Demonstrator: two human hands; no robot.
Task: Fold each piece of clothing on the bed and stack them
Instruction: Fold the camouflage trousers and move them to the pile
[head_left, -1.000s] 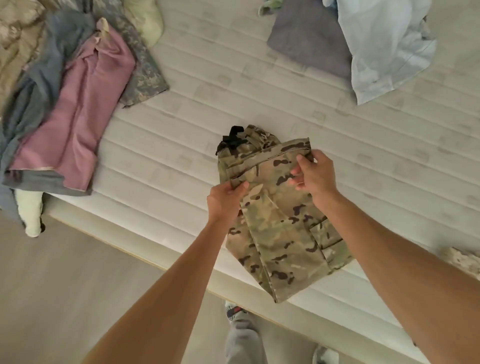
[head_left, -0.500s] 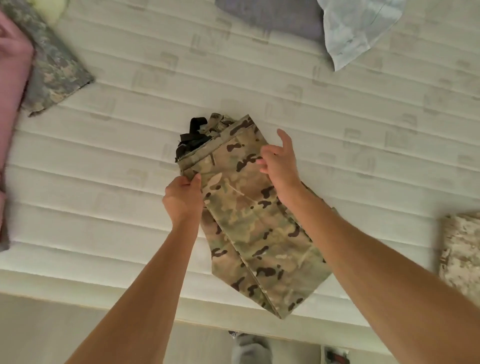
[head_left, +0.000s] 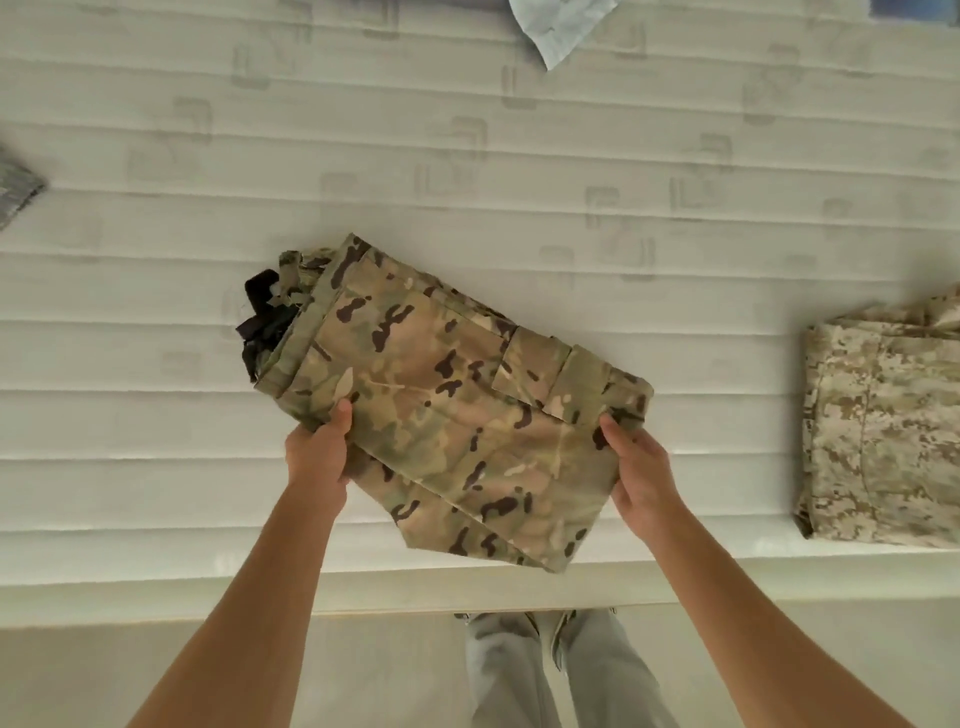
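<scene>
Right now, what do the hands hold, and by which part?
Both hold the folded camouflage trousers: the left hand grips the near left edge, and the right hand grips the near right corner.

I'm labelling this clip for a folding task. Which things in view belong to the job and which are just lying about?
Part of the job:
- camouflage trousers, folded, gripped by left hand and right hand
- folded tan camouflage garment, at the right
- mattress
- pale blue garment and grey garment, at the edges, still to fold

Just there:
- the person's grey trouser legs
</scene>
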